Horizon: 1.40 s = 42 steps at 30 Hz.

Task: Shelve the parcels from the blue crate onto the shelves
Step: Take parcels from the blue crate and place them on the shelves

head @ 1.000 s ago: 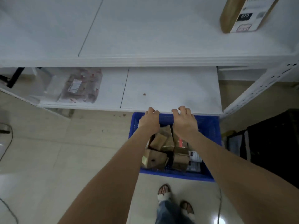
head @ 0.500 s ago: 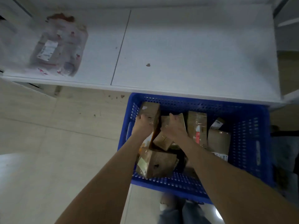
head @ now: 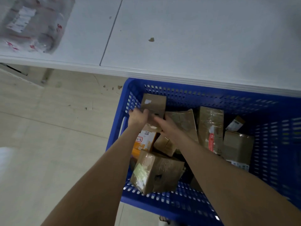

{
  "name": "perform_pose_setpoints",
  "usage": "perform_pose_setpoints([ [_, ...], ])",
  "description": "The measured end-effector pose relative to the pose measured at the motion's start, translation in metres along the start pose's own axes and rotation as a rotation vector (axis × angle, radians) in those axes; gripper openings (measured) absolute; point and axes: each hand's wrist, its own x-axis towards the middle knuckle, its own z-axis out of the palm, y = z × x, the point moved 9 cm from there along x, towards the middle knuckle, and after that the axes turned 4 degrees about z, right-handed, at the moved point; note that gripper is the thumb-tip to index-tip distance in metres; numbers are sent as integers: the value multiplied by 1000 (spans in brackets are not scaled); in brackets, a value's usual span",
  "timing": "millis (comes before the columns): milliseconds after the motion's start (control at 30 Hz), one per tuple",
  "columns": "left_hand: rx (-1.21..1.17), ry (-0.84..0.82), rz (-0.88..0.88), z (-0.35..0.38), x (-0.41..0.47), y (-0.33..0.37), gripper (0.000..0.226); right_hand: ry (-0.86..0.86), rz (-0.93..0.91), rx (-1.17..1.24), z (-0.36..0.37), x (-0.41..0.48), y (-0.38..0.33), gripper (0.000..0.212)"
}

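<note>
The blue crate (head: 275,137) stands on the floor under the front edge of the white shelf (head: 195,46). Several brown cardboard parcels fill it. Both my hands reach into its far left corner, around an upright brown parcel (head: 154,103) with a white sticker. My left hand (head: 137,118) grips the parcel's left side with curled fingers. On the parcel's right side, my right hand (head: 164,128) lies with its fingers stretched against it. The picture is blurred, so the exact contact is unclear.
A clear plastic bag parcel (head: 32,25) lies on the shelf at far left. In the crate are a cube-shaped box (head: 159,173) at the near side, an orange-and-white box (head: 143,141), a tall taped box (head: 210,128) and a box (head: 237,147) at right. Tiled floor (head: 57,136) spreads left.
My view has dropped closer to the crate. Both hands came down from the shelf edge into the crate and now close in on the upright brown parcel in its far left corner.
</note>
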Motion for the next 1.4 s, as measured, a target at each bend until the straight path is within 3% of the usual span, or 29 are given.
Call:
perform_pose_setpoints([
  [167,-250,-130,-39,1,-45,18,40,122,41,72,-40,-42,-3,113],
  [267,-402,-131,-14,-17,-87,46,19,158,49,153,-47,-96,-26,106],
  [333,-444,-151,4,-32,-116,64,14,158,45,167,-45,-133,-43,89],
  [400,-377,-196,46,-48,-143,80,26,161,48,143,-43,-167,-56,79],
  [533,-250,-188,123,-97,-197,109,49,170,41,32,-35,-242,-100,115],
  [600,-219,-190,170,-126,-227,132,51,153,45,22,-32,-281,-122,89],
  [700,-266,-204,228,-167,-269,173,31,133,86,29,-28,-331,-146,57],
  [900,-401,-219,259,-220,-340,234,19,186,112,111,-18,-409,-189,56],
  [967,-558,-150,231,-243,-353,241,15,183,101,174,-21,-436,-201,43],
  [1100,-628,21,158,-284,-374,241,31,56,69,436,-27,-482,-215,54],
  [1233,-612,-102,153,-295,-407,266,39,-63,-11,649,-31,-523,-235,54],
  [1400,-634,-217,198,-303,-446,296,67,-236,-72,698,-23,-563,-267,64],
])
